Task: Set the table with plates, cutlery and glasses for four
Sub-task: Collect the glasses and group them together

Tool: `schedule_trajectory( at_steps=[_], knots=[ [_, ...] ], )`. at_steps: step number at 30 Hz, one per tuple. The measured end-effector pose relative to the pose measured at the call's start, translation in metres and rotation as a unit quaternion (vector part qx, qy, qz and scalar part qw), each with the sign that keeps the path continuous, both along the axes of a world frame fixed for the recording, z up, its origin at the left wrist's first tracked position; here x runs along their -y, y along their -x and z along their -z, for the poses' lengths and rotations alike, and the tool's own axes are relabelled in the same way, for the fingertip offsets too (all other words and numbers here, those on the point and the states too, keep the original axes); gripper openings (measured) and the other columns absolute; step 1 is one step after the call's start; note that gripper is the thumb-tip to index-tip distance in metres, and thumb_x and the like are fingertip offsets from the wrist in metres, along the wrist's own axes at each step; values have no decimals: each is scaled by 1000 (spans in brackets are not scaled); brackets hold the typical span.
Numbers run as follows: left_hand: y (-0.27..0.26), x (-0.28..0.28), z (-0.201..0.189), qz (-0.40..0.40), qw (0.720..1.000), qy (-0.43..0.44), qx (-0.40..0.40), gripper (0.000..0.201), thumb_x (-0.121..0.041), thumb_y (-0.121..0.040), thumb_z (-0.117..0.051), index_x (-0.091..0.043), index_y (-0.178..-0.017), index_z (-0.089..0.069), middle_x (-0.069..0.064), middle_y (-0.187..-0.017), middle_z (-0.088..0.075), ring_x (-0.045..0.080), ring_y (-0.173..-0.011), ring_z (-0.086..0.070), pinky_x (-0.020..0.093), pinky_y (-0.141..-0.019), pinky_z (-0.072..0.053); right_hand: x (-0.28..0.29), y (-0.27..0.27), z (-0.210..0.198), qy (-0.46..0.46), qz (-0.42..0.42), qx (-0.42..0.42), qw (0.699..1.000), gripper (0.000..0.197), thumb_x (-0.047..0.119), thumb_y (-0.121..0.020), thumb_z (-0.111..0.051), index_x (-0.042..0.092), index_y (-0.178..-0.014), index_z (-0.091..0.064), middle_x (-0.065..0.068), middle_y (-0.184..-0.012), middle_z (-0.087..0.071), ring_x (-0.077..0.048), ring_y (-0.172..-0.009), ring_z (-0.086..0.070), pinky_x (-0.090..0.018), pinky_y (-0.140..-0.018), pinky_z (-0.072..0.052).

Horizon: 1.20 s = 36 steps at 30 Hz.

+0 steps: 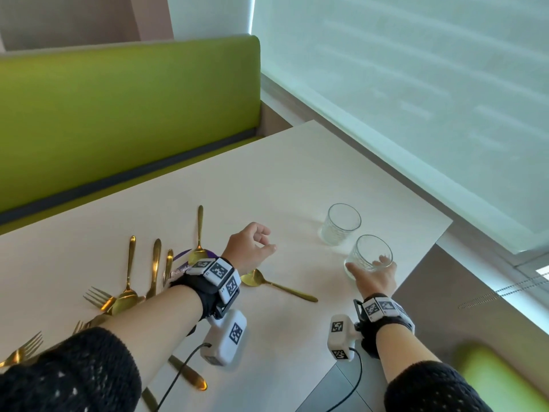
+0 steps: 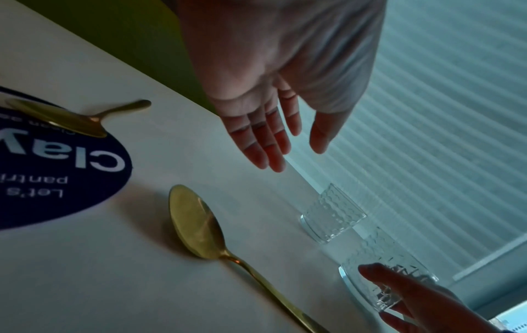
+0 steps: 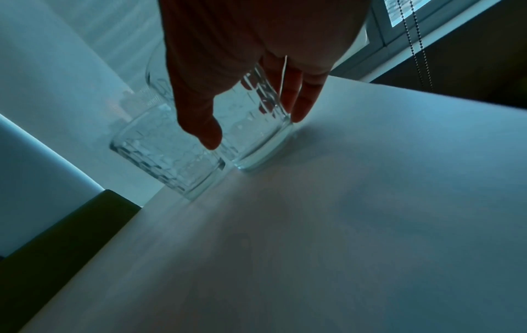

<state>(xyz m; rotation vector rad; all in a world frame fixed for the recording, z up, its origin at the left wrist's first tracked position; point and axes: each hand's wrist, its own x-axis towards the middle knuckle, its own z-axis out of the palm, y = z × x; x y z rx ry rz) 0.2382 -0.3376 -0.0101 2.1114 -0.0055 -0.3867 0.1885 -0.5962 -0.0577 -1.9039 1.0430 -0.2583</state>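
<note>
Sleeves lowest in frame. Right hand (image 1: 375, 276) grips a glass (image 1: 369, 257) at centre right, 2nd glass (image 1: 341, 223) beside it; left hand (image 1: 251, 247) loose, empty. Cutlery (image 1: 130, 281) heaped lower left on counter (image 1: 267, 179), unsorted. No plates visible; 2 glasses short, I'd judge.

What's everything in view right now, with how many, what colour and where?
glasses: two, clear, standing near the table's right edge; the nearer one is held.
gold cutlery: spoons, forks and knives, loose on the table's left; exact count unclear.
lone spoon: one, gold, mid-table.
round sticker: one, dark blue, under a spoon.
table: one, white.
bench: one, green, behind.
left hand: empty, above the table.
right hand: grips the nearer glass.
</note>
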Motion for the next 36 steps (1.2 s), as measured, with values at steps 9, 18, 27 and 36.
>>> schedule_trajectory(
  at_steps=[9,18,27,36],
  knots=[
    [18,18,0,158,985,-13,-70,94,-26,-66,-84,-20,-143,-30,0,-139,-46,15,-122,-51,27,-103,-43,-43,9,-18,-105,-247,12,963,80,14,-52,-88,12,-122,-49,-8,-111,-60,-23,-103,-60,-34,-88,-50],
    [18,19,7,136,979,102,-111,114,-41,-39,-89,-24,-138,-35,-4,-132,-57,16,-120,-56,40,-105,-45,-73,-15,-52,-279,-415,-2,866,71,21,-43,-81,4,-109,-60,-9,-94,-69,-22,-82,-65,-27,-66,-52],
    [-4,-1,5,-8,991,100,-85,88,-24,-48,-84,-17,-126,-43,0,-122,-59,21,-113,-57,40,-102,-46,-26,-43,-35,-120,-287,-133,941,92,19,-69,-83,7,-144,-30,-17,-135,-49,-29,-115,-56,-34,-83,-53],
    [-32,-34,10,-101,969,203,-101,83,-14,-49,-87,-11,-122,-48,5,-114,-65,21,-108,-61,30,-88,-53,-12,-75,-8,3,-119,-96,988,95,32,-63,-85,9,-139,-32,-14,-138,-48,-31,-127,-46,-37,-104,-38]
  ],
)
